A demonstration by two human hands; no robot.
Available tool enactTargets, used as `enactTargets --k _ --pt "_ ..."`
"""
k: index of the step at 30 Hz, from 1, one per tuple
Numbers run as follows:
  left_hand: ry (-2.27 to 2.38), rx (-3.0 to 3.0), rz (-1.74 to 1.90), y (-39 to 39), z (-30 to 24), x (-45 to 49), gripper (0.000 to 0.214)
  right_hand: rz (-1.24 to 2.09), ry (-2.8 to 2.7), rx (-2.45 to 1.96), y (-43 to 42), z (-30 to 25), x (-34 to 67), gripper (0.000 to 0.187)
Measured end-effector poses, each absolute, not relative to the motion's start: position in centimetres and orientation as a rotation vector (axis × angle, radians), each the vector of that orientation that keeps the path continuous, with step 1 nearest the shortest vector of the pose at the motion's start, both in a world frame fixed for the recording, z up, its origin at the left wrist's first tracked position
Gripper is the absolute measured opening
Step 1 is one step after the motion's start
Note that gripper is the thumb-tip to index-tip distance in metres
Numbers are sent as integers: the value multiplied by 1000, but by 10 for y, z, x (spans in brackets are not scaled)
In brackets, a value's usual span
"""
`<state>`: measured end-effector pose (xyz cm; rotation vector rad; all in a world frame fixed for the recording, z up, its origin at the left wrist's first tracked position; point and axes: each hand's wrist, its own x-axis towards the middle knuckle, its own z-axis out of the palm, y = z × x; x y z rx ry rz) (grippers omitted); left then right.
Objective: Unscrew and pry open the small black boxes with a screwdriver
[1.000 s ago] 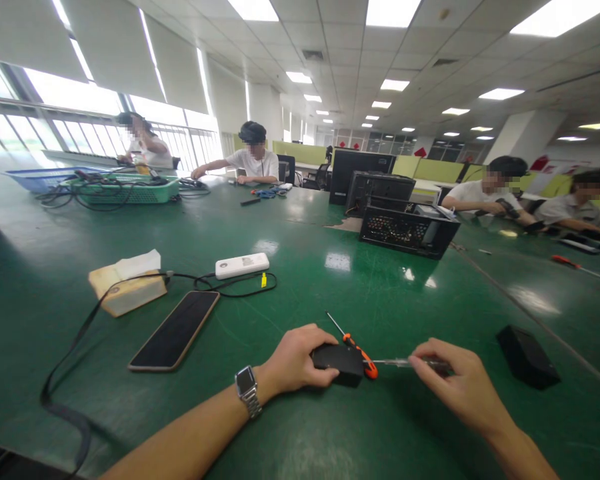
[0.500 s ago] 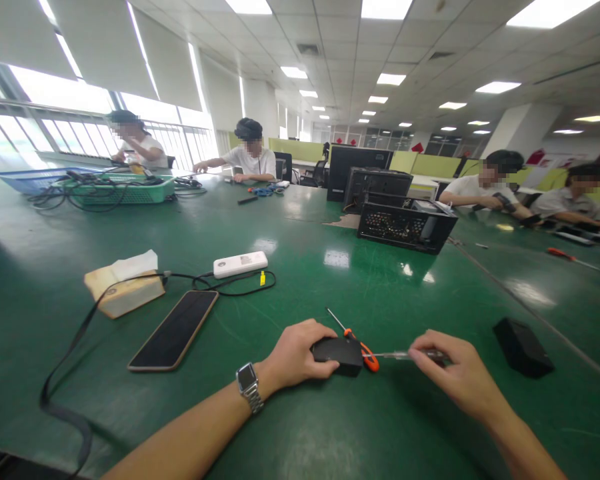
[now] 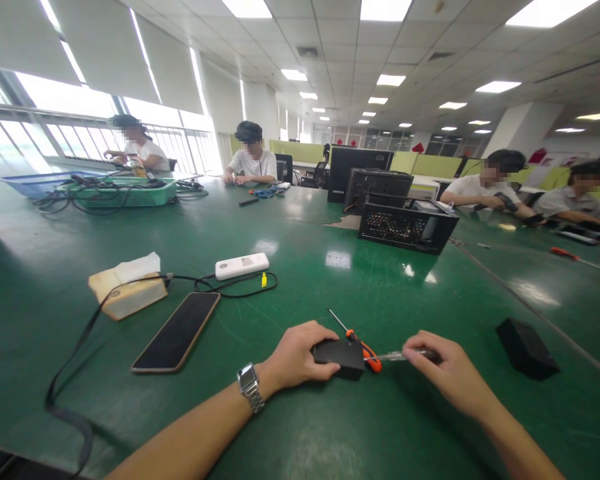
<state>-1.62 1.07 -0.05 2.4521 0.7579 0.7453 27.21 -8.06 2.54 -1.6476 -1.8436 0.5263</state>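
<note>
My left hand (image 3: 303, 352) is closed around a small black box (image 3: 344, 360) resting on the green table (image 3: 260, 427). In my right hand (image 3: 440, 363) is a screwdriver with a clear shaft sleeve (image 3: 394, 356), its handle mostly covered by my fingers. Its thin metal tip meets the right end of the box; whether it sits inside a hole or only touches, I cannot tell. Just behind the box lies an orange-handled screwdriver (image 3: 350, 333), partly hidden by it. A second black block (image 3: 527, 348) lies apart, off to the right.
At left are a phone (image 3: 177, 332), a tissue pack (image 3: 130, 293) and a white power bank (image 3: 242, 265) with a black cable. Farther back stand a green basket (image 3: 150, 193) of cables and an opened computer case (image 3: 405, 227). Several people sit around the table.
My right hand has shifted slightly left, bringing the screwdriver nearer the box. My left hand keeps hold of the box. Across the table, a person's arm has drawn in.
</note>
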Motion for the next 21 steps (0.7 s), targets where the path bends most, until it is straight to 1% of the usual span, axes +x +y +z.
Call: enactTargets --k 4,7,10,13,18,21 --pt "805 2420 742 9 2 -16 37 737 -1734 -1656 -77 19 274 33" --pt "827 2412 742 10 1 -17 36 838 -1770 -1623 -77 16 269 36" --pt "831 2403 777 12 -2 -18 37 856 -1861 -1587 -76 12 261 40" --pt "841 2366 817 13 -5 -19 37 824 -1821 -1590 -75 6 255 43" --pt "844 2341 824 12 -5 -17 37 1013 -1636 -1605 -74 0 256 45" --pt "819 2384 771 10 -5 -15 39 918 -1747 -1582 -74 2 254 41"
